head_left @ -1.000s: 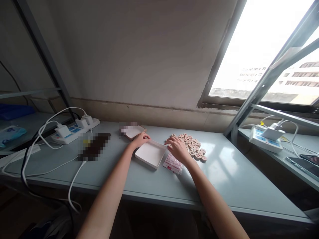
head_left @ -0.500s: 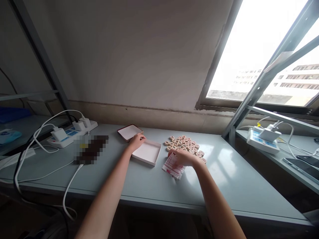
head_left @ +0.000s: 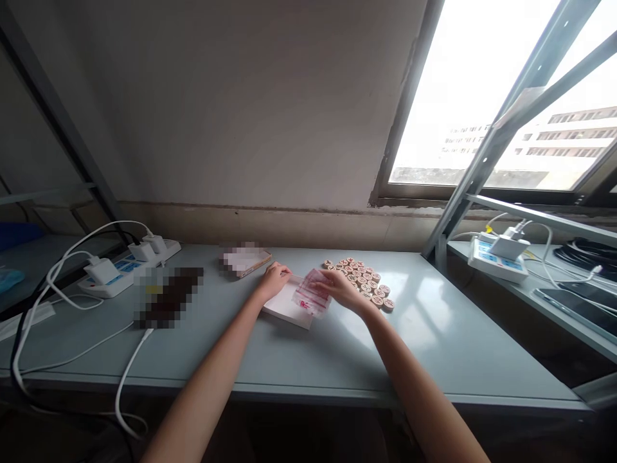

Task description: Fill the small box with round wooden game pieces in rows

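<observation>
My right hand (head_left: 343, 289) holds a folded clear plastic sheet with red print (head_left: 311, 297) over the right side of a shallow white box tray (head_left: 286, 307). My left hand (head_left: 272, 280) rests with curled fingers on the tray's far left edge. Just right of the tray lies a pile of several round wooden game pieces (head_left: 362, 280) on the grey table (head_left: 308, 354). The box lid (head_left: 243, 260) lies behind and to the left of the tray.
A white power strip (head_left: 128, 262) with chargers and trailing cables sits far left, beside a dark blurred object (head_left: 166, 296). A metal shelf post (head_left: 463, 206) stands at the right, with another power strip (head_left: 496, 263) and phones on the neighbouring shelf.
My right hand picked the printed plastic sheet up from the table in front of the wooden pieces and carried it left over the tray. My left hand stayed at the tray.
</observation>
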Demonstrator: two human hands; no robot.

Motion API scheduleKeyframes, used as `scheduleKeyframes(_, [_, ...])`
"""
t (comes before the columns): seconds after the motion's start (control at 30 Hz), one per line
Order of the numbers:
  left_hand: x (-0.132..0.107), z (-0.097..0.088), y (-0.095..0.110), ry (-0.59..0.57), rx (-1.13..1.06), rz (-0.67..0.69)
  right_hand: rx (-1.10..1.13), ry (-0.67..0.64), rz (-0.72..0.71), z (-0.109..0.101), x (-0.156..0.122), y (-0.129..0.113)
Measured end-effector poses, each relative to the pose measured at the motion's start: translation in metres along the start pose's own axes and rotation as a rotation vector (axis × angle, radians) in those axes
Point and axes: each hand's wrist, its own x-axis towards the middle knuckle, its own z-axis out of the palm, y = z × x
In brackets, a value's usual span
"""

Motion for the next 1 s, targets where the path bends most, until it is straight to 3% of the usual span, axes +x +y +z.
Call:
scheduleKeyframes(0.17, [-0.006, -0.005, 0.016, -0.032, 0.035, -0.001, -0.229, 0.086, -0.064, 0.034, 0.007, 0.009])
scheduleKeyframes(0.3, [-0.006, -0.008, 0.018, -0.110, 0.005, 0.012, -0.318, 0.167, -0.026, 0.047, 0.010, 0.006])
scheduleKeyframes(0.6, [-0.009, -0.014, 0.022, -0.223, -0.146, 0.037, -0.507, -0.003, -0.039, 0.051, 0.007, 0.006])
scheduleKeyframes(0.7, [-0.011, -0.020, 0.023, -0.275, -0.189, 0.046, -0.546, 0.003, -0.048, 0.052, 0.007, 0.010])
scheduleKeyframes(0.87, [-0.011, -0.028, 0.015, -0.468, -0.363, 0.052, -0.569, 0.029, -0.027, 0.052, 0.006, 0.010])
scheduleKeyframes(1.0, [-0.010, -0.029, 0.008, -0.494, -0.313, 0.060, -0.625, 0.116, -0.096, 0.050, 0.005, 0.013])
